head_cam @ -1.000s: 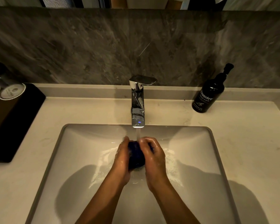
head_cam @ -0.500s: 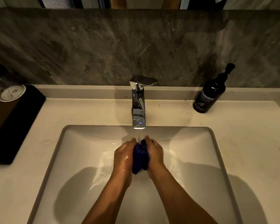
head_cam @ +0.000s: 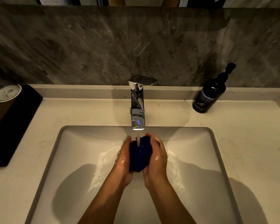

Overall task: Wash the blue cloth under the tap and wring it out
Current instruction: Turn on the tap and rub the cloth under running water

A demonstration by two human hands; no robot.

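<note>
The dark blue cloth (head_cam: 140, 156) is bunched into a wet ball over the middle of the white sink (head_cam: 81, 143). My left hand (head_cam: 123, 160) presses its left side and my right hand (head_cam: 157, 159) cups its right side, so both grip it. Water runs from the chrome tap (head_cam: 137, 109) straight onto the top of the cloth. Both hands are wet and shiny. The lower part of the cloth is hidden between my palms.
A black hand wash pump bottle (head_cam: 209, 94) stands on the pale counter at the back right. A black tray (head_cam: 10, 126) with an upturned glass (head_cam: 4, 90) sits at the left. A grey stone wall rises behind the tap.
My hands have kept rubbing the cloth under the stream; they have opened a little, so more of the cloth shows between them, and they sit slightly closer to the spout.
</note>
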